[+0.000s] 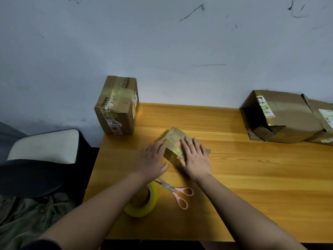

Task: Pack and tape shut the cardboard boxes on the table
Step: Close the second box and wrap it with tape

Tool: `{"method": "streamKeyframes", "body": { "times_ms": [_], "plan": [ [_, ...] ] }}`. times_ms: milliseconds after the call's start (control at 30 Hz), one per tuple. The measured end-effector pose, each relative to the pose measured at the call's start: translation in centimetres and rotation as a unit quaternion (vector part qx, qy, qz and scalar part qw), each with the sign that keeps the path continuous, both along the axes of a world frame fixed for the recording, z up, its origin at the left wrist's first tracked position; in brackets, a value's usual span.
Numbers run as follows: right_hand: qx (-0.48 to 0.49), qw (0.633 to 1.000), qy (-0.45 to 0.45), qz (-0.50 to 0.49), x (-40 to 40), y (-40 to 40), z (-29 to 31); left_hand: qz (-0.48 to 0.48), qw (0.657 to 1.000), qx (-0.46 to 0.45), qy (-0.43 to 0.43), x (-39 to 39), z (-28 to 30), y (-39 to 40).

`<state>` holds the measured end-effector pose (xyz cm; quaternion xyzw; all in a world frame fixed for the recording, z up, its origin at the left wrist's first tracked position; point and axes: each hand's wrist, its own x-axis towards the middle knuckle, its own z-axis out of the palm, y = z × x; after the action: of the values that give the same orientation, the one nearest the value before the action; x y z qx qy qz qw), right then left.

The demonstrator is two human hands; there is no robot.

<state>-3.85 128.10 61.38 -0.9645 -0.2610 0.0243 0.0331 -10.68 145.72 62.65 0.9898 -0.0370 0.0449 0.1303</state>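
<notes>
My left hand (153, 160) and right hand (195, 157) press flat, fingers straight, on the small box (173, 141) mid-table, smoothing tape; tall box (117, 105) looks sealed; open box (275, 116) at right remains unpacked, untaped.

Pink-handled scissors (177, 193), yellow tape roll (144, 202), brown boxes (117, 105), orange-brown table (252, 177).

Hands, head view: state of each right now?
Left hand: open, fingers straight, pressing the left side of the small taped brown cardboard box.
Right hand: open, flat on top of the same box, pressing down.
</notes>
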Motion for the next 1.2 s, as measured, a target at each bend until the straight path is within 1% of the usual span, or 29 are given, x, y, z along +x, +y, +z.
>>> {"method": "streamKeyframes", "body": {
  "times_ms": [67,167,200,267,367,567,633,767,833,1033,1133,1200],
  "plan": [
    [-0.023,0.999,0.000,0.032,0.7,-0.4,-0.5,-0.024,0.999,0.045,0.016,2.9,0.1,0.1],
    [-0.038,0.987,-0.027,0.153,2.2,-2.3,-1.1,-0.071,0.991,0.109,0.021,4.7,-0.9,0.1],
    [-0.042,0.981,-0.032,0.185,2.9,-2.9,-1.1,-0.076,0.990,0.119,0.019,5.1,-1.5,-0.1],
    [-0.046,0.976,-0.040,0.208,4.0,-3.4,-1.3,-0.076,0.990,0.115,0.022,5.4,-2.4,-0.7],
    [-0.048,0.979,-0.041,0.192,4.1,-3.3,-2.1,-0.062,0.993,0.095,0.030,5.7,-3.2,-1.6],
    [-0.063,0.977,-0.083,0.188,4.1,-3.4,-3.2,-0.038,0.997,0.070,0.014,5.5,-3.6,-2.1],
    [-0.054,0.977,-0.099,0.180,3.9,-3.2,-3.3,-0.028,0.997,0.063,0.017,5.5,-3.6,-2.3],
    [-0.018,0.993,-0.084,0.086,2.0,-0.9,-3.3,-0.023,0.998,0.050,0.036,5.4,-3.5,-2.4],
    [-0.010,0.994,-0.088,0.062,1.4,0.0,-3.6,-0.027,0.997,0.055,0.039,5.4,-3.4,-2.2],
    [0.021,0.991,-0.109,0.076,1.6,-0.2,-3.5,-0.046,0.996,0.050,0.052,5.4,-3.1,-2.0],
    [0.068,0.978,-0.141,0.135,1.6,-1.6,-3.6,-0.063,0.995,0.064,0.051,5.3,-3.0,-1.6],
    [0.074,0.972,-0.151,0.165,1.4,-2.6,-3.7,-0.074,0.992,0.081,0.063,5.1,-2.7,-1.9]
  ]
}}
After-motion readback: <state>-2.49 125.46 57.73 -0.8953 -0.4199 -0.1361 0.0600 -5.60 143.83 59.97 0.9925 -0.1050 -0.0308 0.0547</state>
